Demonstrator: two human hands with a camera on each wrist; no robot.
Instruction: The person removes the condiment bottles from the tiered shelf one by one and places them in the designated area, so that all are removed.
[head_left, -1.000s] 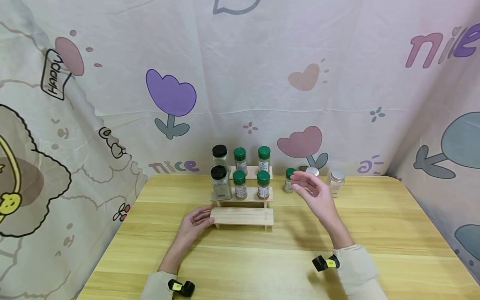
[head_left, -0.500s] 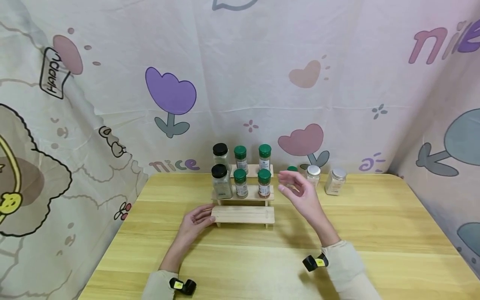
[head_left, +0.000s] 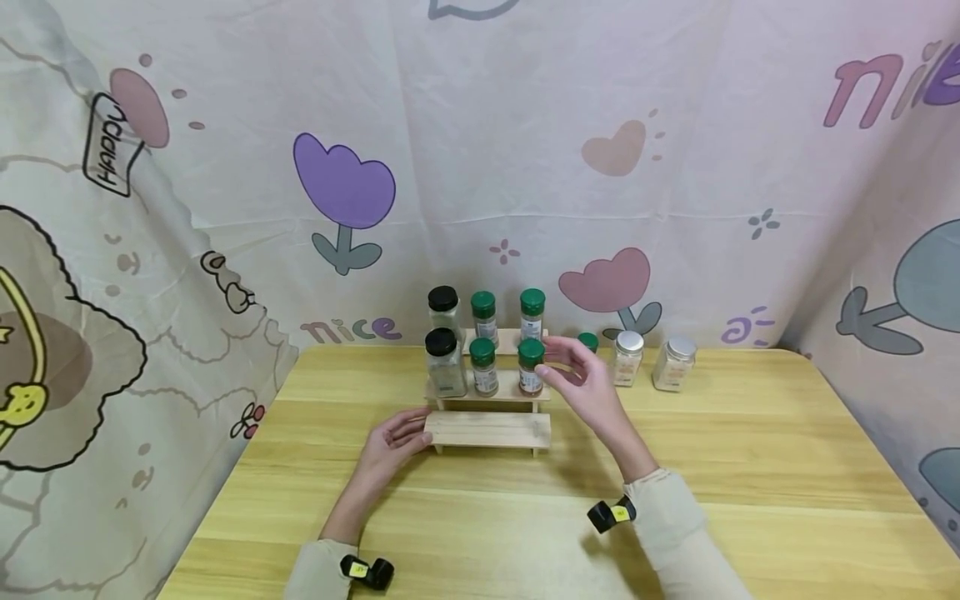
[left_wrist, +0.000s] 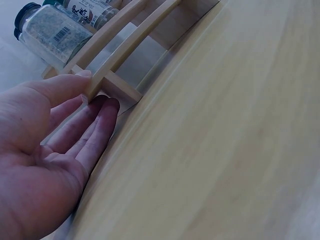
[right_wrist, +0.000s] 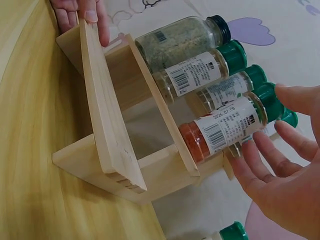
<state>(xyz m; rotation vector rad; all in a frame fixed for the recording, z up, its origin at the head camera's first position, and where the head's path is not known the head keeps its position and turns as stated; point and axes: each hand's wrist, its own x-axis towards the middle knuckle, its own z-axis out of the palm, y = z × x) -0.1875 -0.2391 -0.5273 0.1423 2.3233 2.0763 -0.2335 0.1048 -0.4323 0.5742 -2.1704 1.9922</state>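
A three-tier wooden spice rack (head_left: 487, 430) stands on the table. My left hand (head_left: 390, 446) grips the left end of its lowest step, thumb (left_wrist: 70, 87) on the board's edge and fingers underneath. At the right end of the middle step, my right hand (head_left: 588, 387) pinches a green-capped spice jar (right_wrist: 225, 127) with red contents near its cap, thumb on one side and fingers on the other. Beside it stand another green-capped spice jar (head_left: 484, 371) and a large black-capped jar (head_left: 446, 367). The top step bears a black-capped jar (head_left: 443, 308) and two green-capped jars (head_left: 532, 308).
Right of the rack, a small green-capped jar (head_left: 588, 341) is mostly hidden behind my right hand. Two silver-capped jars (head_left: 627, 358) stand farther right on the wooden table (head_left: 750, 450). A printed cloth (head_left: 465, 167) hangs behind the table.
My right hand has moved left from beside the small green-capped jar to the red-filled spice jar on the middle step. My left hand has stayed at the rack's lowest step.
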